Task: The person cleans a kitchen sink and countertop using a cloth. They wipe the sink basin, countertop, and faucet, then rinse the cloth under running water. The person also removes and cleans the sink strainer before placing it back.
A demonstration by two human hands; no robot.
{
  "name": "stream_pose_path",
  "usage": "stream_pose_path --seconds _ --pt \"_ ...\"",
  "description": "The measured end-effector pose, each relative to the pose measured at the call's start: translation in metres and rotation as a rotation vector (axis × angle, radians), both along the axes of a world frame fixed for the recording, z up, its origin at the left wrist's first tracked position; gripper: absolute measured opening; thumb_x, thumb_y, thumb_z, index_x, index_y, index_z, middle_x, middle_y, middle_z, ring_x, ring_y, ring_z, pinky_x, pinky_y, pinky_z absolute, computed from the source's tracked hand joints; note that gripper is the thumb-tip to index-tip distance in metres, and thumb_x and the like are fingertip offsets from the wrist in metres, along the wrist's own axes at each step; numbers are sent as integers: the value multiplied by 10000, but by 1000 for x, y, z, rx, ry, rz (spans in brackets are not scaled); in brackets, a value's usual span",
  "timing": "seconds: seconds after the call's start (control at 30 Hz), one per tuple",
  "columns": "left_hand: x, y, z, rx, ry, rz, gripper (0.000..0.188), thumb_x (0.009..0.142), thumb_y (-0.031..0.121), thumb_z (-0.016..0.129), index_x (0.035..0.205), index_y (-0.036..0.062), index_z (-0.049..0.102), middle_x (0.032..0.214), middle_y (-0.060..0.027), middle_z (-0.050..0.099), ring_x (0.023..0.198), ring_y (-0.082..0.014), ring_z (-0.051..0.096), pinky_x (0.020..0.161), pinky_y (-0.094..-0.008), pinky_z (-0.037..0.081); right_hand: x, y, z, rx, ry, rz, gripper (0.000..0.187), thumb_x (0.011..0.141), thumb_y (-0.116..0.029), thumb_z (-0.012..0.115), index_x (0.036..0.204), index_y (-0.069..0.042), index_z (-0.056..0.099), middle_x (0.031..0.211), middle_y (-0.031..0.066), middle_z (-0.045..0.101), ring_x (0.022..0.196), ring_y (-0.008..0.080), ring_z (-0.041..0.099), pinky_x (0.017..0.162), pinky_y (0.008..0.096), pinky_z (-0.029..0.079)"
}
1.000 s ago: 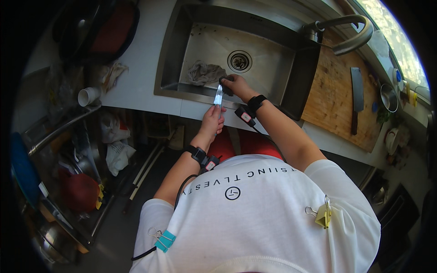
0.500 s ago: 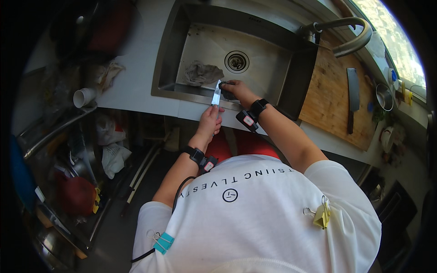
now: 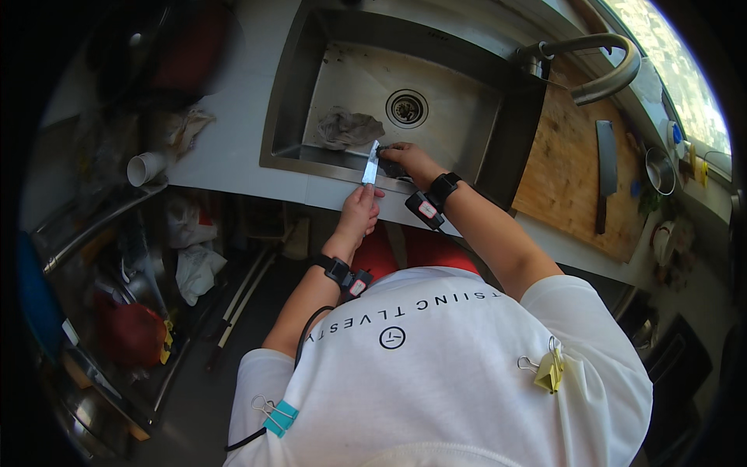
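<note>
Left hand is closed around the near end of a knife, fingers curled on what must be the handle; I can't see the handle itself, the hand covers it. Right hand sits just beyond, fingers bent down onto a dark pad or cloth pressed against the blade's right side. I can't tell what the pad is, too small and shadowed.

Knife sits over the front rim of the sink. Long axis runs near to far, almost straight away from me with a slight lean to the right. Tip points toward the basin, handle end toward my body. Only the pale flat of the blade shows, short and bright; which side the edge is on I can't make out.

Both wrists carry black bands with small tagged units. My forearms and white shirt block the counter edge below the hands.

Further in: a crumpled grey rag lies on the sink floor left of the drain, apart from the blade tip. A curved faucet arcs over the far right corner. Right of the sink, a wooden cutting board holds a cleaver. Fisheye rim bends and darkens everything past that.
</note>
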State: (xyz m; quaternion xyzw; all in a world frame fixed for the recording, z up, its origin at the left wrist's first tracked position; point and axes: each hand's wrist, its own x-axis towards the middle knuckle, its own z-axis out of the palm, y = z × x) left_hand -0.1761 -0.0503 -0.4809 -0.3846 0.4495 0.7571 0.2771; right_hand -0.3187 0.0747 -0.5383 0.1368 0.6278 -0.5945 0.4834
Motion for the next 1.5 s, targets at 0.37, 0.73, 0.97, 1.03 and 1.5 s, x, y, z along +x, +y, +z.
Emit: stream_pose_path --seconds 0.37,0.73,0.97,1.03,1.5 --pt "-2 0 -3 -74 28 -47 356 1017 408 390 964 81 520 556 42 344 386 -54 270 343 -225 236 -1 -1 -6 41 40 -5 360 831 -237 671 1051 46 633 837 61 643 706 141 567 640 276 441" --pt "-2 1 -2 -66 9 1 348 1014 396 400 931 85 533 543 39 351 369 -58 268 330 -239 224 2 -4 2 -20 196 20 415 823 -277 667 1069 55 627 842 70 649 711 152 574 644 288 455" --pt "-2 1 -3 -72 7 -27 355 1019 404 381 957 83 518 542 45 329 371 -56 255 336 -232 229 2 -3 1 -4 110 43 409 853 -279 660 1118 29 615 962 66 653 832 124 589 731 258 454" --pt "-3 1 -2 -74 2 -4 360 1016 407 391 945 81 528 540 45 334 372 -55 260 333 -235 227 9 -2 2 59 159 53 374 827 -282 670 999 49 653 813 66 641 713 141 561 626 300 449" --pt "-2 -2 0 -43 -14 -41 365 1018 400 380 983 73 539 546 49 324 394 -57 264 361 -233 230 19 2 33 263 1122 410 282 805 -231 709 999 -36 644 877 105 613 814 291 619 735 378 497"
